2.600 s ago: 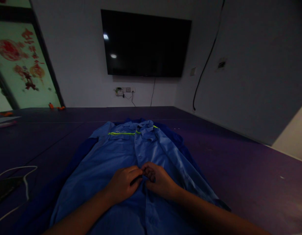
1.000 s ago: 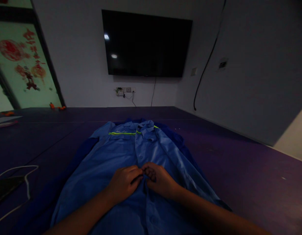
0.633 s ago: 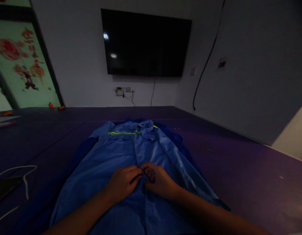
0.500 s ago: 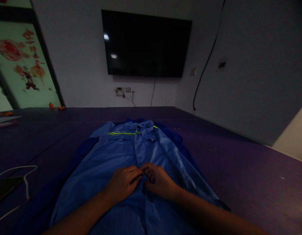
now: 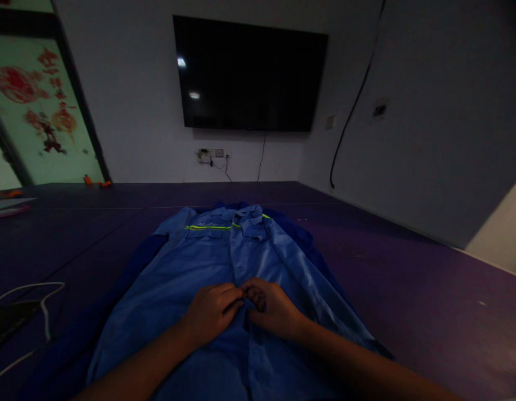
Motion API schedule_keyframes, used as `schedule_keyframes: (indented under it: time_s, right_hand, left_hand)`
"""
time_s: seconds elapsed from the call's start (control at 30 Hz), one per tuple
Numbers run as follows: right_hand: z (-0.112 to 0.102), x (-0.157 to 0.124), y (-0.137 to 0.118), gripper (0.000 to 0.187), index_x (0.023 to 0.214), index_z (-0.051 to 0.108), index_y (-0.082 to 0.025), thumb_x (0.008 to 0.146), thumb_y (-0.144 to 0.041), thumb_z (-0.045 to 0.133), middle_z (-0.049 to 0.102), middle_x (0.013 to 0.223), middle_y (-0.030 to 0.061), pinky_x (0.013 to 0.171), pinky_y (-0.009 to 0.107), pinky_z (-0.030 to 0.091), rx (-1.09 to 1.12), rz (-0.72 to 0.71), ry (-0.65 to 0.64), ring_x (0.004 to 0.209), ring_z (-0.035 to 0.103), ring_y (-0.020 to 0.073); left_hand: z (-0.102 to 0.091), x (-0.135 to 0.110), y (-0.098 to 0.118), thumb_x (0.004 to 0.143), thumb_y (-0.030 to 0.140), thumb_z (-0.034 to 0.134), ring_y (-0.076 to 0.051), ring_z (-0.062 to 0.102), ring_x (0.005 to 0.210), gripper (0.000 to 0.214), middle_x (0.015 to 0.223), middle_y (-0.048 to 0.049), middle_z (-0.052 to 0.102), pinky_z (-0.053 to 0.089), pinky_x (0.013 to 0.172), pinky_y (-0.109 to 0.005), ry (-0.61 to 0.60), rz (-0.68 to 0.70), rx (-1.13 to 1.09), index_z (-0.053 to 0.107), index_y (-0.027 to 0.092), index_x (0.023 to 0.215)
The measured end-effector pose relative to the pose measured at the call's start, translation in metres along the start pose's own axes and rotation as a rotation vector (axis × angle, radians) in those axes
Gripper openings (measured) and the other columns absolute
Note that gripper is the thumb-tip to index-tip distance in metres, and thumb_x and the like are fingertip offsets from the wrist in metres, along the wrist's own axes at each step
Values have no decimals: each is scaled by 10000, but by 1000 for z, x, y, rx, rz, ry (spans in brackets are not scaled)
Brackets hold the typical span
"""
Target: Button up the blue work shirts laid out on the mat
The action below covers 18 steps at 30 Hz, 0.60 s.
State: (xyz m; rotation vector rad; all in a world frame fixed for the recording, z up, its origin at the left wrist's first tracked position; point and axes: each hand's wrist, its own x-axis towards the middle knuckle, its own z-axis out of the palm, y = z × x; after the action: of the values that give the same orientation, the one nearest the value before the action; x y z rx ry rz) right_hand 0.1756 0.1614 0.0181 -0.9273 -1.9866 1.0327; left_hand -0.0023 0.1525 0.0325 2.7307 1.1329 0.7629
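Note:
A blue work shirt [image 5: 183,278] lies spread out with its collar away from me and a yellow-green stripe across the chest. Darker blue cloth shows along its sides and at the sleeves. My left hand [image 5: 214,312] is closed, pinching the front placket midway down the shirt. Against it, fingertips nearly touching, my right hand [image 5: 272,309] is curled shut on the other side of the same placket. A small raised fold of fabric stands between the two hands. Any button there is hidden by the fingers.
The shirt rests on a dark purple surface [image 5: 387,267]. At left lie a dark flat device [image 5: 11,320] and a white cable [image 5: 45,317]. Small orange objects [image 5: 103,184] sit near the door. A television [image 5: 249,75] hangs on the far wall, and a black cord [image 5: 352,111] dangles at right.

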Motion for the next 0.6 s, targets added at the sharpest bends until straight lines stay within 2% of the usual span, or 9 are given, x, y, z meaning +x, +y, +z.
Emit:
schedule_keyframes:
  time_s: [0.6]
  right_hand:
    - [-1,1,0,361,866,550,-170,553,-4,477,484,598,-67,452,147,302,-16,5,-1,504,423,54]
  left_hand:
    - [0,0,1,827,196,455,-122,566,731,160,802,-18,626,432,636,-202,-24,-24,-11,607,186,878]
